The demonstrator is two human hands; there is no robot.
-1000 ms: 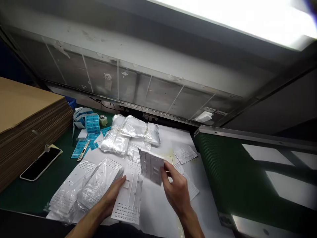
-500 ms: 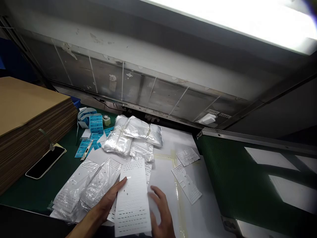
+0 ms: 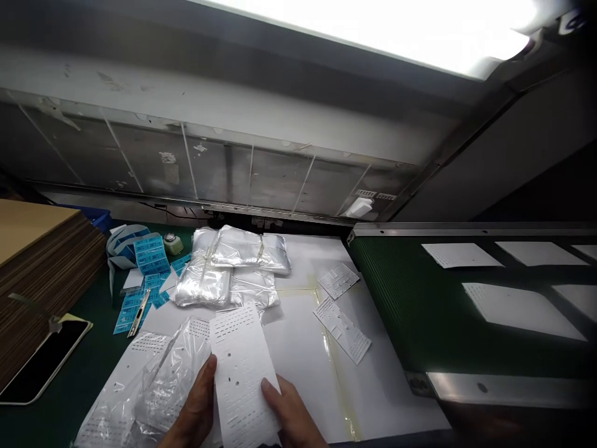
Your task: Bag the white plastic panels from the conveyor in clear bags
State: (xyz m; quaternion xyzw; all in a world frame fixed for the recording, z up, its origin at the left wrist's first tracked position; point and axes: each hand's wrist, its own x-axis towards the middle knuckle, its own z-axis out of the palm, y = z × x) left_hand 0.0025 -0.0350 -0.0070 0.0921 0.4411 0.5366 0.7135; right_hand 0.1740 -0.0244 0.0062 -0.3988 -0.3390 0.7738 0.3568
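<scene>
A white slotted card [image 3: 242, 379], punched with rows of short slots and a few small holes, is held upright-tilted in front of me. My left hand [image 3: 198, 398] grips its left edge, thumb along the side. On the right edge my right hand [image 3: 291, 407] is closed, with its thumb lying on the card's face. Left of the card lie clear plastic bags [image 3: 168, 379] with similar slotted cards inside. Two small white cut-out cards [image 3: 342, 330] rest on the white sheet to the right.
Bundles of clear bags [image 3: 237, 258] lie behind the card. Blue labels [image 3: 152, 255], a utility knife [image 3: 138, 313], a small jar [image 3: 173, 244], a phone [image 3: 44, 358] and stacked brown boards [image 3: 46, 261] stand at left. A green conveyor [image 3: 396, 298] at right carries white sheets [image 3: 522, 308].
My right hand has moved from beside the card onto its right edge and closed. The view has turned to the right, showing more of the conveyor.
</scene>
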